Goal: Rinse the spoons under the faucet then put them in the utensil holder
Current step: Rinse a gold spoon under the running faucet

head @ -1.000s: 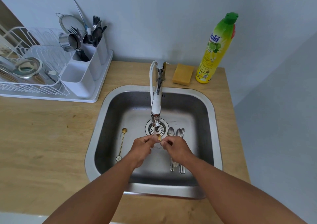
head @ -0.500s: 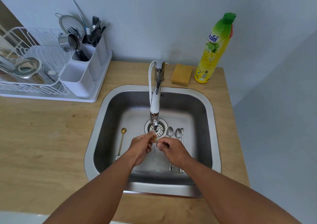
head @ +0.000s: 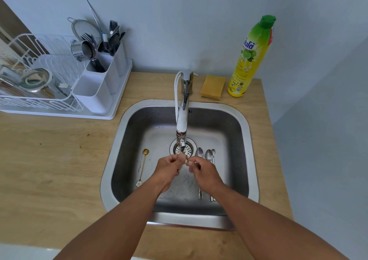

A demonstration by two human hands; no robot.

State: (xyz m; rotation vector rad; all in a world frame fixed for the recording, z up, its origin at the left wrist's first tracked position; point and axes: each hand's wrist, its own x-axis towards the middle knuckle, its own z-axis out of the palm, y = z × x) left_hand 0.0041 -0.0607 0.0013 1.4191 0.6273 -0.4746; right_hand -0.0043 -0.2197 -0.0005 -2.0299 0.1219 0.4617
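The utensil holder [head: 99, 84] stands at the sink's ten o'clock, on the right end of the white dish rack [head: 39, 92], well apart from both hands. Its front compartment looks bare, while the ones behind carry forks and spoons. That is the relation the coming move turns on: whatever gets rinsed must travel up and left, so the left hand [head: 169, 167] is the nearer carrier.

Inside the sink [head: 253, 160], a gold spoon [head: 143, 166] lies at the left hand's nine o'clock, long axis running twelve to six, bowl toward the wall. The left hand and right hand [head: 205, 171] meet fingertip to fingertip just below the faucet [head: 182, 124] spout, at its six o'clock, both pinched together on a small gold spoon [head: 186, 160], of which only a glint shows between the fingers. Its axis cannot be told. Water looks to be falling onto it, so this reads as the rinse itself.

At the right hand's two o'clock three silver spoons [head: 207, 156] lie side by side, handles passing under the wrist, waiting their turn.

The counter [head: 49, 160] between sink and rack is bare wood, leaving open room for the carry. The sponge [head: 212, 87] and detergent bottle [head: 251, 58] sit at one o'clock, out of the path.
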